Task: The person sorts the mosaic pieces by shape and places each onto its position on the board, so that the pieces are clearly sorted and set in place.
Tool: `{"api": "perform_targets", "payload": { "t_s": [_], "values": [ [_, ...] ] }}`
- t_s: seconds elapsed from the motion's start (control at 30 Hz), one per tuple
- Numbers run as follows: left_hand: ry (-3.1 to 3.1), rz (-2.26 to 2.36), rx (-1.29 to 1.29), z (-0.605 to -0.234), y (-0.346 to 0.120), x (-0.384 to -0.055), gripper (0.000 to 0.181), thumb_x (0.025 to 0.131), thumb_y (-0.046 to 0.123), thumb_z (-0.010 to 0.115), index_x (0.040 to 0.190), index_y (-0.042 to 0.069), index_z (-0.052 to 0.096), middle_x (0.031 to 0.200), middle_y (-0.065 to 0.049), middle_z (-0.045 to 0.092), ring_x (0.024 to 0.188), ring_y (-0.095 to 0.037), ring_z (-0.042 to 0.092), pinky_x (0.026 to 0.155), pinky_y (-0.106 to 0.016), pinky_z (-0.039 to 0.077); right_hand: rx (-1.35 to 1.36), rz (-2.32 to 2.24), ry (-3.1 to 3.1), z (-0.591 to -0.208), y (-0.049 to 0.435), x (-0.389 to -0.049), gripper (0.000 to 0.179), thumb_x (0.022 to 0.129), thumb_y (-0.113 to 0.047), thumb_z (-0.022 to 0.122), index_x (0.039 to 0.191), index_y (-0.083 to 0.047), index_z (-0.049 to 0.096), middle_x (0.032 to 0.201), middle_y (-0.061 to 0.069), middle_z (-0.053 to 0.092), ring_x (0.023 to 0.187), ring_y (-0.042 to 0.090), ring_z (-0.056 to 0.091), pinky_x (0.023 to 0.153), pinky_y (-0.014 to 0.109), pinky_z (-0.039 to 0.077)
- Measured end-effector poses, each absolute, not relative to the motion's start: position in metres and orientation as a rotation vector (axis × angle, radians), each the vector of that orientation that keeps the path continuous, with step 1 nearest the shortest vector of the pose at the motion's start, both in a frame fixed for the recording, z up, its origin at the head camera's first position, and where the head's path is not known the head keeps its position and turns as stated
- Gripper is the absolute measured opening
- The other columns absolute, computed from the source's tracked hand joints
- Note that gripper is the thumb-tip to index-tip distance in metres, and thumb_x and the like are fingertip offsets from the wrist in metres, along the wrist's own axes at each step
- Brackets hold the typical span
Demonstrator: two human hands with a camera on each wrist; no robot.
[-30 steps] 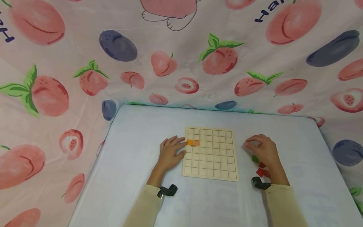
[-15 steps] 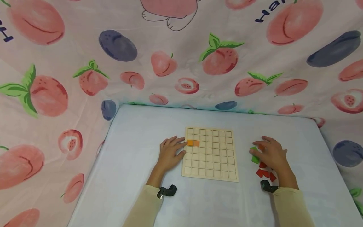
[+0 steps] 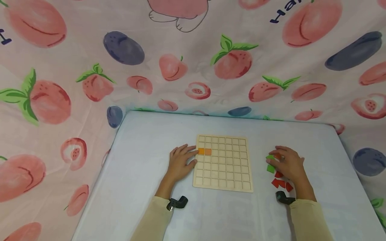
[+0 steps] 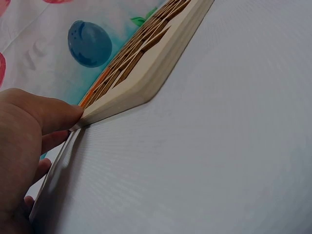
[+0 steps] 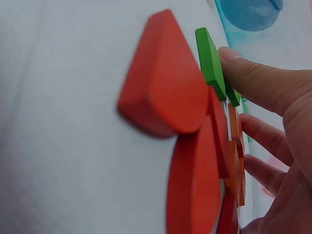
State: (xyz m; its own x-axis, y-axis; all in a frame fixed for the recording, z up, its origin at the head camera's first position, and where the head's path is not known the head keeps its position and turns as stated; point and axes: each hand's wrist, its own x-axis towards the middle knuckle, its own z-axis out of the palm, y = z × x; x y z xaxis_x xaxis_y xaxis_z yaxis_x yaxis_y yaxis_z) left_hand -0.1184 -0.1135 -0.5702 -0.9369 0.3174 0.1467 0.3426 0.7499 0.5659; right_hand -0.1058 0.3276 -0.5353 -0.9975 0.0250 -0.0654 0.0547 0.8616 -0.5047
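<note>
A square wooden board (image 3: pixel 223 170) with a grid of recessed cells lies on the table. Two orange square tiles (image 3: pixel 208 152) sit side by side in cells by its left edge. My left hand (image 3: pixel 181 163) rests at that edge, fingers extended, fingertips and thumb touching the rim. To the right of the board, my right hand (image 3: pixel 287 163) reaches over a loose group of coloured pieces. Its thumb is at a green tile (image 5: pixel 210 63), and its fingers spread near orange pieces (image 5: pixel 235 170), partly hiding them. A second green tile (image 3: pixel 270 168) lies just below the thumb.
Several red pieces (image 3: pixel 281 183), some with a curved side, lie between the right wrist and the board. A black wrist camera (image 3: pixel 284 198) sits close to them. White cloth (image 3: pixel 144 140) covers the table, and a fruit-print curtain (image 3: pixel 196 60) stands behind it.
My right hand has shifted right and slightly down from beside the board onto the coloured pieces, its thumb and fingers spreading apart. My left hand has stayed at the board's edge.
</note>
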Motion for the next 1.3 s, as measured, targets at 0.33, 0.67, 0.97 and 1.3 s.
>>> {"api": "perform_targets", "payload": {
  "t_s": [0.33, 0.67, 0.97, 1.3],
  "values": [
    [-2.886, -0.938, -0.556, -0.570, -0.114, -0.118, 0.039, 0.097, 0.031, 0.065, 0.136, 0.025, 0.067, 0.149, 0.006, 0.058, 0.148, -0.026, 0.040, 0.119, -0.060, 0.021, 0.199, -0.933, 2.950, -0.534, 0.322, -0.100, 0.033, 0.090, -0.033, 0.079, 0.115, -0.013, 0.071, 0.128, 0.018, 0.067, 0.114, 0.039, 0.060, 0.094, 0.058, 0.053],
    [-2.882, -0.951, -0.562, -0.569, -0.114, -0.117, 0.039, 0.098, 0.031, 0.065, 0.136, 0.024, 0.067, 0.149, 0.005, 0.058, 0.148, -0.026, 0.040, 0.119, -0.060, 0.021, 0.285, -0.988, 2.978, -0.526, 0.320, -0.092, 0.028, 0.095, -0.036, 0.073, 0.112, -0.014, 0.072, 0.104, 0.013, 0.073, 0.090, 0.025, 0.061, 0.062, 0.023, 0.051],
    [-2.880, -0.933, -0.565, -0.569, -0.114, -0.119, 0.039, 0.097, 0.031, 0.065, 0.136, 0.024, 0.067, 0.149, 0.005, 0.058, 0.147, -0.026, 0.040, 0.119, -0.061, 0.021, 0.410, -1.259, 2.913, -0.525, 0.312, -0.093, 0.039, 0.092, -0.047, 0.073, 0.114, -0.014, 0.072, 0.103, 0.004, 0.073, 0.088, 0.007, 0.061, 0.066, 0.012, 0.051],
    [-2.889, -0.938, -0.562, -0.570, -0.114, -0.119, 0.040, 0.097, 0.032, 0.065, 0.136, 0.024, 0.067, 0.150, 0.006, 0.057, 0.148, -0.026, 0.040, 0.118, -0.061, 0.021, 0.399, -1.715, 2.591, -0.534, 0.299, -0.099, 0.042, 0.090, -0.038, 0.078, 0.117, -0.009, 0.065, 0.097, -0.014, 0.070, 0.087, 0.001, 0.072, 0.074, 0.016, 0.058]
  ]
}}
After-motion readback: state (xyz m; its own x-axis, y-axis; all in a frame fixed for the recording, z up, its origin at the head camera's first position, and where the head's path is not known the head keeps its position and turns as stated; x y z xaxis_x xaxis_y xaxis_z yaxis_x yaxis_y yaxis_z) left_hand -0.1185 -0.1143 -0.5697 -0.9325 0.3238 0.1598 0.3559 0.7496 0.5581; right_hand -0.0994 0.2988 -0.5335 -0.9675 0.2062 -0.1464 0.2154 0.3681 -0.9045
